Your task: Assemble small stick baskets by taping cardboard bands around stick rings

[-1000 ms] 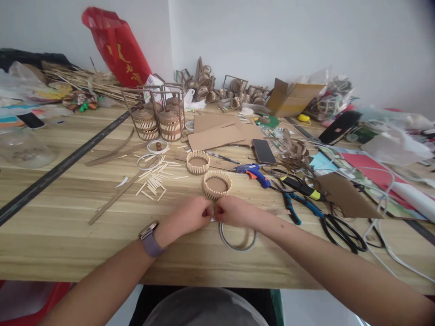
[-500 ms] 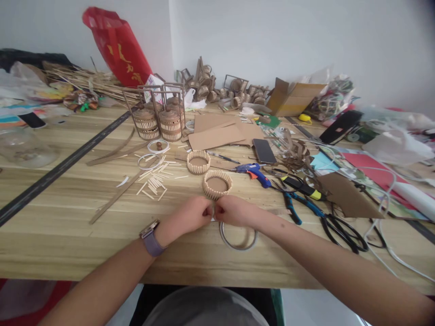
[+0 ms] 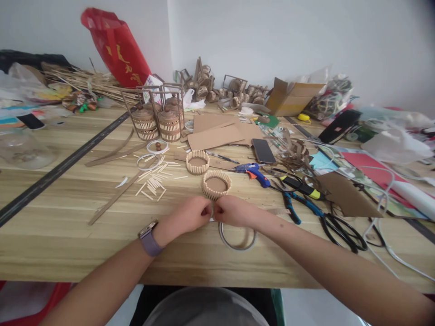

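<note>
My left hand (image 3: pixel 192 213) and my right hand (image 3: pixel 234 210) meet close together near the front of the table, fingers pinched. A small whitish bit shows between the fingertips; what it is I cannot make out. Just beyond them stands a round basket of short wooden sticks (image 3: pixel 216 185) with a brown base. A second stick basket (image 3: pixel 197 163) sits behind it. Under and beside my right hand lies a grey-white ring (image 3: pixel 238 248), flat on the wood. A watch with a purple strap (image 3: pixel 150 240) is on my left wrist.
Loose short sticks (image 3: pixel 154 181) and two white rings lie to the left. A blue glue gun (image 3: pixel 254 173), pliers (image 3: pixel 292 208), black-handled scissors (image 3: pixel 343 233) and a phone (image 3: pixel 263 151) lie to the right. Finished lidded baskets (image 3: pixel 170 124) and cardboard sheets (image 3: pixel 217 136) stand farther back.
The whole view has shifted very slightly. Both hands keep the same pinched pose at the same place on the table.
</note>
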`<act>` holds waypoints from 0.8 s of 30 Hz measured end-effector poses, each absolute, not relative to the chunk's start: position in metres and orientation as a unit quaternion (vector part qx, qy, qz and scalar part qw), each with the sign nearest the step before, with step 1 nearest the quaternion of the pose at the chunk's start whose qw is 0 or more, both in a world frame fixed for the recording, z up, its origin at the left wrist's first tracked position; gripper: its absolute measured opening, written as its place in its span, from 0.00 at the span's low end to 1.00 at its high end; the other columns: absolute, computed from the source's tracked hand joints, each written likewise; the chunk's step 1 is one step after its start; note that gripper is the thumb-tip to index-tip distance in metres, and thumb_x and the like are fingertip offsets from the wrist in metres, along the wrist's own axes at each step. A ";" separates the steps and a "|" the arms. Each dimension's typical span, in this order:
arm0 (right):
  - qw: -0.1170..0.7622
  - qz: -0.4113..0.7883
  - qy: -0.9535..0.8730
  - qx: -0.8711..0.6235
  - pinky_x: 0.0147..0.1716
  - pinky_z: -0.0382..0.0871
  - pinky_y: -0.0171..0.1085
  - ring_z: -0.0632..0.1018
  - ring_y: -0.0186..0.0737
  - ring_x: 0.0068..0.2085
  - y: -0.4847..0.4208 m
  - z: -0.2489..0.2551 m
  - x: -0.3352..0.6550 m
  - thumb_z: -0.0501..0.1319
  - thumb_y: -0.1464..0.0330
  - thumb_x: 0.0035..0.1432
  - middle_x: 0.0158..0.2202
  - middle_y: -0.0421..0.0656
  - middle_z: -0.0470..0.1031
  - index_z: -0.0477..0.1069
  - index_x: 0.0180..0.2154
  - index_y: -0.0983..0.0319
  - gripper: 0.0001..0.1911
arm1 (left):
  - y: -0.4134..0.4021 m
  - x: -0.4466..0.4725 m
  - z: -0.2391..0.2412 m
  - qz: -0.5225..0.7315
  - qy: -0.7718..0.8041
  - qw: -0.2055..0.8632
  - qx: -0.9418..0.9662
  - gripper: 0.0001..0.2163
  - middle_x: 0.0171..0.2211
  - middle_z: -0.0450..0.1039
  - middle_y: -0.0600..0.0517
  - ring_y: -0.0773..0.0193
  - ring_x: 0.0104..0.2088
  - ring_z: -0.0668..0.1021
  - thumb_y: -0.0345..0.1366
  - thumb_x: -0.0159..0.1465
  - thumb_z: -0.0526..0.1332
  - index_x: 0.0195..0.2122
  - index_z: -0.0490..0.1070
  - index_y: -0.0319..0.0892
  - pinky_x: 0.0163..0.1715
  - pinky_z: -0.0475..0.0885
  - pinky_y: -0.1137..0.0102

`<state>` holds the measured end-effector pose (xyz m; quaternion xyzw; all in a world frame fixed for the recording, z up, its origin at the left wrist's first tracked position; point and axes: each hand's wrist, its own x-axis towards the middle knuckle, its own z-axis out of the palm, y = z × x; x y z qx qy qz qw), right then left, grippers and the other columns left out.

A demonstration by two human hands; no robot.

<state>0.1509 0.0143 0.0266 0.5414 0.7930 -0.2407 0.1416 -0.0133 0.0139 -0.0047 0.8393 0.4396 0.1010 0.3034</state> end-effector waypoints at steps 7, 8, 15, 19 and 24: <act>0.145 -0.233 0.794 0.542 0.23 0.55 0.33 0.76 0.39 0.30 0.014 0.028 0.149 0.58 0.68 0.54 0.32 0.46 0.80 0.80 0.36 0.64 0.12 | 0.013 -0.013 -0.005 0.100 0.438 0.297 0.843 0.04 0.28 0.75 0.52 0.62 0.29 0.74 0.28 0.56 0.58 0.28 0.72 0.41 0.27 0.60 0.71; 0.146 -0.231 0.794 0.543 0.23 0.56 0.33 0.76 0.39 0.30 0.013 0.028 0.148 0.58 0.67 0.54 0.32 0.46 0.80 0.80 0.36 0.64 0.13 | 0.013 -0.013 -0.005 0.101 0.439 0.296 0.843 0.04 0.28 0.75 0.52 0.62 0.29 0.74 0.28 0.56 0.58 0.28 0.72 0.41 0.27 0.61 0.71; 0.151 -0.220 0.796 0.543 0.25 0.59 0.33 0.78 0.41 0.32 0.010 0.035 0.146 0.59 0.67 0.56 0.34 0.48 0.81 0.80 0.36 0.64 0.12 | 0.011 -0.012 -0.006 0.107 0.440 0.287 0.844 0.04 0.27 0.73 0.52 0.62 0.29 0.73 0.27 0.56 0.58 0.26 0.69 0.42 0.27 0.60 0.70; 0.151 -0.219 0.799 0.540 0.26 0.60 0.33 0.78 0.42 0.33 0.010 0.038 0.145 0.60 0.67 0.56 0.35 0.48 0.81 0.80 0.36 0.63 0.11 | 0.010 -0.011 -0.005 0.105 0.435 0.282 0.848 0.04 0.27 0.73 0.52 0.62 0.28 0.73 0.26 0.56 0.58 0.26 0.69 0.41 0.27 0.60 0.70; 0.144 -0.219 0.804 0.534 0.25 0.59 0.33 0.78 0.41 0.32 0.011 0.035 0.146 0.59 0.69 0.55 0.34 0.48 0.81 0.80 0.35 0.64 0.11 | 0.007 -0.010 -0.003 0.104 0.434 0.266 0.854 0.04 0.29 0.73 0.50 0.61 0.30 0.73 0.27 0.58 0.57 0.28 0.69 0.41 0.29 0.61 0.69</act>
